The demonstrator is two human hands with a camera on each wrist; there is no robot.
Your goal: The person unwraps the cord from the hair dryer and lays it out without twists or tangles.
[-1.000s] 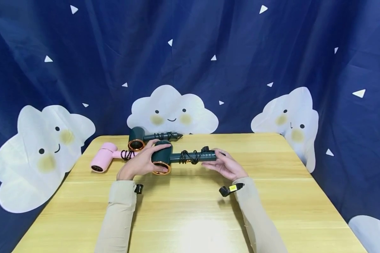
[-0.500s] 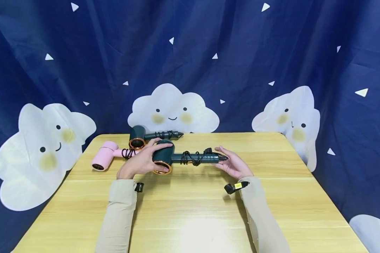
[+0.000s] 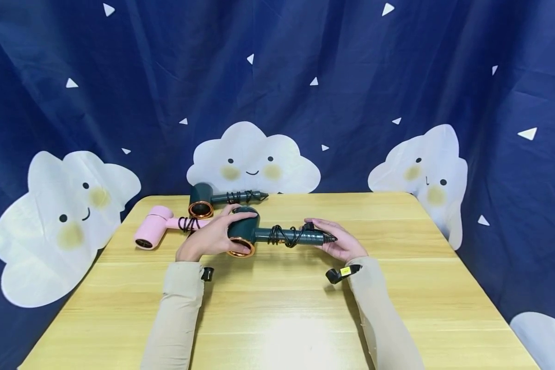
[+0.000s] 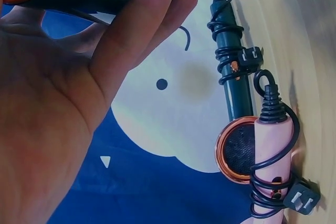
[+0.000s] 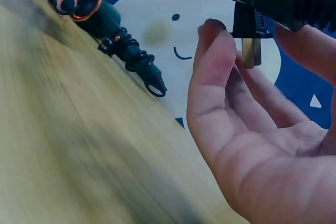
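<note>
Hair dryer [image 3: 264,235], dark green, held up over the bench [image 3: 277,293], to the right of the pink hair dryer [image 3: 151,229]. Left hand [image 3: 210,239] on the side nearer the pink hair dryer, fingers and thumb gripping the fat round head. Right hand [image 3: 342,244] at the far side, bent loosely by the handle end and close to the plug [image 5: 252,22]; hard to tell if pinching or only touching. Second dark green hair dryer [image 3: 201,194] lying behind the pink hair dryer, a bit to its right.

Step in hand, by the look of it: holding one dryer level with both hands. Needed for the next move, as a guess: a tight left grip on the likely heavy head, a steady right hand at the handle, no bump against the pink hair dryer.
</note>
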